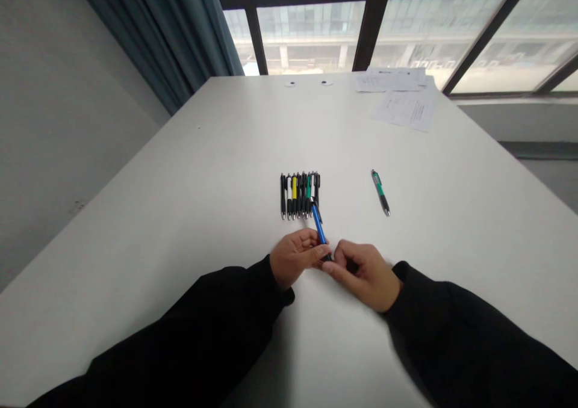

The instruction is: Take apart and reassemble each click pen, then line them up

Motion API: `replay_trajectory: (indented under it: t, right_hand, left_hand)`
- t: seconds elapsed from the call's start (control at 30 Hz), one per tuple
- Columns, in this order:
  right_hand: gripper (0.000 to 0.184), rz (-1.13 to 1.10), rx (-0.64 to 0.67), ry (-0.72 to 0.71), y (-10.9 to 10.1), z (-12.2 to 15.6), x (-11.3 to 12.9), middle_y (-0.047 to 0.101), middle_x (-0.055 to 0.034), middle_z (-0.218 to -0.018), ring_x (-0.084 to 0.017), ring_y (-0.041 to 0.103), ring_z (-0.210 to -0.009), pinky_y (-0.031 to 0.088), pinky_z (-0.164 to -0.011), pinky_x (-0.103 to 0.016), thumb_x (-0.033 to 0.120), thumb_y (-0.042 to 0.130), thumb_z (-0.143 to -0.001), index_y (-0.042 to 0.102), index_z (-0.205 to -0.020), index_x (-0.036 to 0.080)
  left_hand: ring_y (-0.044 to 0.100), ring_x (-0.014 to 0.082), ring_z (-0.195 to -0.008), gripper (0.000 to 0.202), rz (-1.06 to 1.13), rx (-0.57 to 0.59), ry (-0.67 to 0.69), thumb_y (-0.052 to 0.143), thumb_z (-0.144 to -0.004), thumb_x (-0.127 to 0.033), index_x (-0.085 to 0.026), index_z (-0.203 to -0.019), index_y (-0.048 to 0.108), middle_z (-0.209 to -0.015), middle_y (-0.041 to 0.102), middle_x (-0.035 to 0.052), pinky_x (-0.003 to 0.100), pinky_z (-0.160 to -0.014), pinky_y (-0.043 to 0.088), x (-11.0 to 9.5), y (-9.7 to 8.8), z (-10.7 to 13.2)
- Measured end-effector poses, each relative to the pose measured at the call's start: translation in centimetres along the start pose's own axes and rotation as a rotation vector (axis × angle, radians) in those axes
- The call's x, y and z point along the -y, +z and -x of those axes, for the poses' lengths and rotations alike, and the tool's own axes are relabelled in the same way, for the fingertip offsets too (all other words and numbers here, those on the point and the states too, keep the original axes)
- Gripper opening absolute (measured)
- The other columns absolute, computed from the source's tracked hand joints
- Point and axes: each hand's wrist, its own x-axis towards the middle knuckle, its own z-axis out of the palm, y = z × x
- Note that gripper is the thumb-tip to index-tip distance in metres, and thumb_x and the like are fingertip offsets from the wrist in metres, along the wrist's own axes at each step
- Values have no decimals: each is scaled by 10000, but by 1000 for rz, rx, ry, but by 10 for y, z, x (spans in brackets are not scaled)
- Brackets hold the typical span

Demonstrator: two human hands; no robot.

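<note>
Head view: the left hand [295, 256] and right hand [363, 274] keep their fingers [338, 253] closed on the lower end of a blue retractable pen [319, 227], whose upper end overlaps a side-by-side row of pens [300, 196] on the table [180, 215], with a green pen [381, 192] lying well apart to the right.

place: office | white table [180, 215] | printed papers [406, 110] | row of pens [300, 196] | large windows [311, 35]

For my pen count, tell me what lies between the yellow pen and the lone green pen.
Head view: the row's other pens, one green, then the hand-held blue pen's upper end.
</note>
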Motion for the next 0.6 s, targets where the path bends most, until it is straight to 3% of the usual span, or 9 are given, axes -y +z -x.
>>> replay_trajectory:
  t: [0.13,0.3,0.4,0.5,0.6]
  right_hand:
    - [230,498,6,-156,7,7,3,505,12,-595,-112,426,-520,300,-546,-261,299,479,-923,459,-717,197]
    - [278,799,59,-178,3,0,-3,598,-45,-630,-146,511,-531,290,-549,-288,296,365,-968,516,-765,182]
    - [351,916,-43,-63,-30,-9,-18,622,-60,-636,-155,541,-539,281,-554,-291,325,321,-989,540,-758,177]
    - [361,1093,-263,237,-82,-15,-41,656,-92,-668,-185,566,-544,245,-537,-297,380,342,-984,578,-814,167]
    - [345,1194,-291,484,-122,-16,-59,688,-118,-715,-216,613,-598,232,-530,-297,379,355,-988,592,-861,162]
  left_hand:
    - [624,109,-601,450,-17,-109,35,871,-616,-391,-100,-832,604,-692,634,8,228,-585,522,2,-2,-4]
    - [657,137,-691,462,33,-105,33,843,-655,-446,-114,-854,590,-767,654,28,292,-691,551,2,-1,-4]
    - [680,158,-698,529,40,-161,17,795,-676,-548,-133,-915,572,-809,662,38,299,-687,539,0,0,-3]
    - [673,163,-663,558,12,-126,-10,765,-672,-613,-130,-862,561,-761,653,42,282,-640,514,-1,0,-2]
    - [655,155,-628,559,-9,-83,-7,753,-675,-629,-127,-824,557,-733,646,45,267,-598,490,0,-2,-2]
